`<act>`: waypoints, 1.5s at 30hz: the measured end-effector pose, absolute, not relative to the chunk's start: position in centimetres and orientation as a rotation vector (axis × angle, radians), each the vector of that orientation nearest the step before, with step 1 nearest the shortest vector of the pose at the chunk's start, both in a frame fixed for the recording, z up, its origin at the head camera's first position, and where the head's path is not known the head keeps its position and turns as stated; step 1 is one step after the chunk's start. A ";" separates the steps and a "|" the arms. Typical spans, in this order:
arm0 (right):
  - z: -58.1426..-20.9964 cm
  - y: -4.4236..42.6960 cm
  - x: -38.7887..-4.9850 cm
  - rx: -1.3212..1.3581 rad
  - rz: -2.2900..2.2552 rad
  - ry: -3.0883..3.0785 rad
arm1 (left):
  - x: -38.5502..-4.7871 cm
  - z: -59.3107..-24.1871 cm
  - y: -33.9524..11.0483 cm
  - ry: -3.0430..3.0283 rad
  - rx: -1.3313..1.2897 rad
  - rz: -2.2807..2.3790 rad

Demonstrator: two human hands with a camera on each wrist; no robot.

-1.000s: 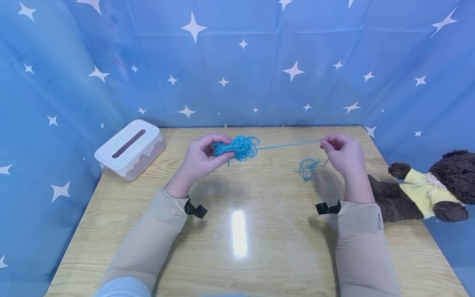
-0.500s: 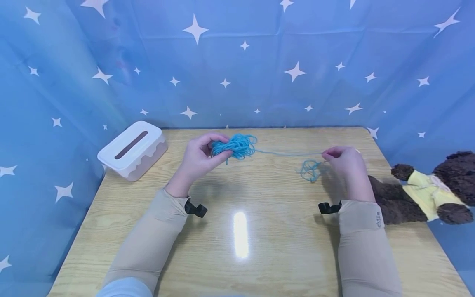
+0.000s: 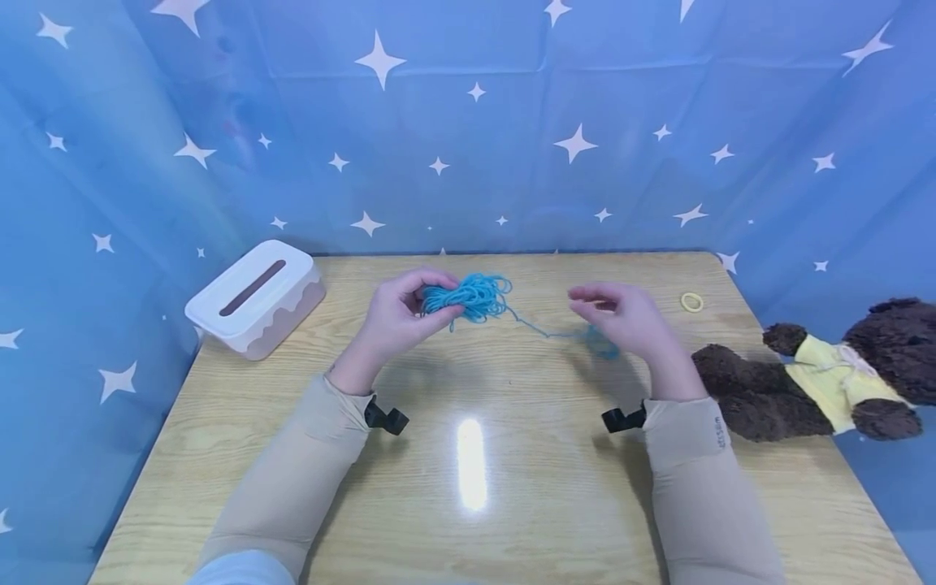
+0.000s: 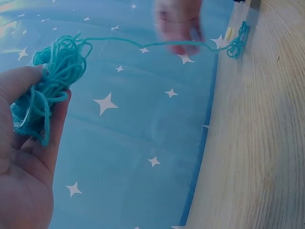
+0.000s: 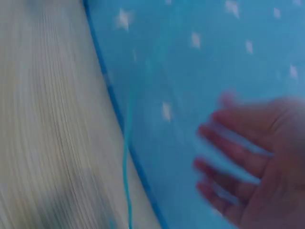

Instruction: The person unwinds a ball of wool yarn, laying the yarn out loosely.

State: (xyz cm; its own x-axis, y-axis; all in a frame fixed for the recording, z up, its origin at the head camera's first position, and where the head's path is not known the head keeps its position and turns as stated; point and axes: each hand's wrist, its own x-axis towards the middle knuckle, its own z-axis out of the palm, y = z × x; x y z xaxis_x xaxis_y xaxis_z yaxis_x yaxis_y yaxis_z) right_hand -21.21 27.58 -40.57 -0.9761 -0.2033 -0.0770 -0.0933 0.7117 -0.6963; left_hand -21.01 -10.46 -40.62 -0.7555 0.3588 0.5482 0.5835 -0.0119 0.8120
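Observation:
A bundle of blue yarn (image 3: 477, 297) is gripped between the thumb and fingers of my left hand (image 3: 393, 318); the left wrist view shows the looped bundle (image 4: 59, 71) up close. From it a single strand sags rightward to a small loose tangle (image 3: 601, 344) on the table. My right hand (image 3: 630, 323) hovers over that tangle, fingers spread apart and holding nothing. In the right wrist view the strand (image 5: 126, 167) runs clear of the blurred right hand (image 5: 257, 152).
A white and pink box with a slotted lid (image 3: 256, 292) stands at the back left. Toward the back right lies a yellow ring (image 3: 691, 302). A dark brown plush bear in yellow (image 3: 834, 382) lies across the right edge of the table (image 3: 556, 487).
My right hand has let go of the strand and moved left, uncovering the yellow ring. The strand, earlier stretched between the hands, now droops. My left hand keeps its grip on the bundle.

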 end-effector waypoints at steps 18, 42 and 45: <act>-40.6 18.0 -18.0 -0.406 -1.672 2.682 | -21.1 -40.3 -10.2 -2.120 -0.984 -1.823; -37.7 23.4 -18.5 -0.519 -2.501 2.458 | -21.1 -40.5 -10.4 -2.104 -0.994 -1.833; -37.3 24.0 -18.4 -0.503 -2.587 2.433 | -21.0 -40.5 -10.5 -2.097 -1.002 -1.833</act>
